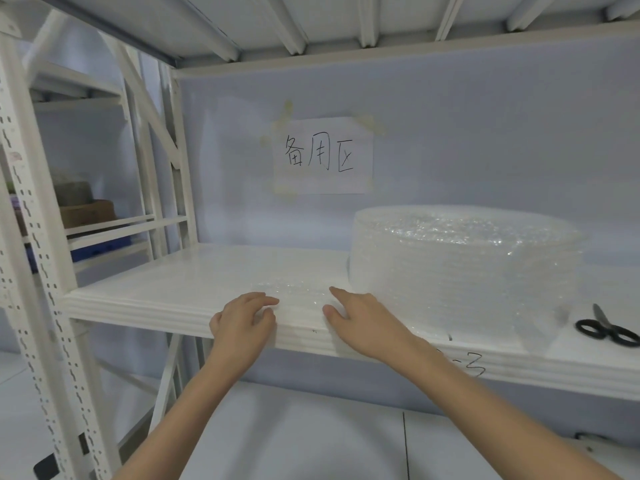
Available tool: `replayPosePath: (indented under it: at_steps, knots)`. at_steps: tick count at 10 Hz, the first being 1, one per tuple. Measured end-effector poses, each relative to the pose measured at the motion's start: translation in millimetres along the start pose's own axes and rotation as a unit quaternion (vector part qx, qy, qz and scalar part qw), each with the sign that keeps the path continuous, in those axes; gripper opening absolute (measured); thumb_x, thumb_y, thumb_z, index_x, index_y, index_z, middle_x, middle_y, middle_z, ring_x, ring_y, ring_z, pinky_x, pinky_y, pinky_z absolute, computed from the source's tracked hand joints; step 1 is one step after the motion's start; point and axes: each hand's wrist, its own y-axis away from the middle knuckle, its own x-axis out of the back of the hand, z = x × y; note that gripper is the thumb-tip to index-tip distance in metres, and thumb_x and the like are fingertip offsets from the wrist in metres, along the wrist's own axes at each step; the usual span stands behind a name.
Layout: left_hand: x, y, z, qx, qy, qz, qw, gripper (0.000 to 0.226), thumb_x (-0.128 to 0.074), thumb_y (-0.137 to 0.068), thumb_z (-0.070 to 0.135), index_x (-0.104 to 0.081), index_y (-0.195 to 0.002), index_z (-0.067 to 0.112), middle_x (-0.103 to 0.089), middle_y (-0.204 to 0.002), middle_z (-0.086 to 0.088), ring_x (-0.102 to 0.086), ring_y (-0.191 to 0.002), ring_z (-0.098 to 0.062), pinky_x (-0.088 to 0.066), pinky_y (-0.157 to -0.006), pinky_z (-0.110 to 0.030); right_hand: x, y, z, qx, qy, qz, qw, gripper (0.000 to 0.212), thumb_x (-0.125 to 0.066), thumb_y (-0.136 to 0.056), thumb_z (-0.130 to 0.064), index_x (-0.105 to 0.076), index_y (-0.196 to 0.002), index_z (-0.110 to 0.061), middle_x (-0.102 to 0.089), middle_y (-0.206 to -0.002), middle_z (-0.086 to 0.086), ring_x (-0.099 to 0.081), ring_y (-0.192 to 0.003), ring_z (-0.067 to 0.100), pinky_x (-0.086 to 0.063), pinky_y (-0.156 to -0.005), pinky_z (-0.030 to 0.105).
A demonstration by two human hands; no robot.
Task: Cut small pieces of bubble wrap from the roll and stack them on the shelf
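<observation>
White shelf [166,289], clear bubbled roll [460,265], black-handled scissors [606,330], pale lilac wall [485,133].

White shelf [166,292] holds roll [460,261], pieces [298,296], scissors [606,329].

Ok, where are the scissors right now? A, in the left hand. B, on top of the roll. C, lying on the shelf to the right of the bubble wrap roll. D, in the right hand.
C: the black-handled scissors lie flat on the shelf, right of the bubble wrap roll, while both hands rest at a small bubble wrap piece.
</observation>
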Motion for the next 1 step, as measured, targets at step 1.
replayPosePath:
  at_steps: [1]
  knots:
    - [4.9, 8.4, 16.2, -0.019, 0.046, 0.022, 0.999, 0.026, -0.054, -0.094, 0.016, -0.071, -0.105, 0.032, -0.063, -0.127, 0.008, -0.052, -0.127, -0.017, -0.032, -0.109, -0.044, 13.9, 21.1, -1.0, 0.022, -0.067, 0.050, 0.996, 0.048, -0.038, -0.098, -0.040, -0.043, -0.143, -0.026, -0.050, -0.145, -0.002, -0.045, -0.131, 0.019, -0.038, -0.106, 0.034]
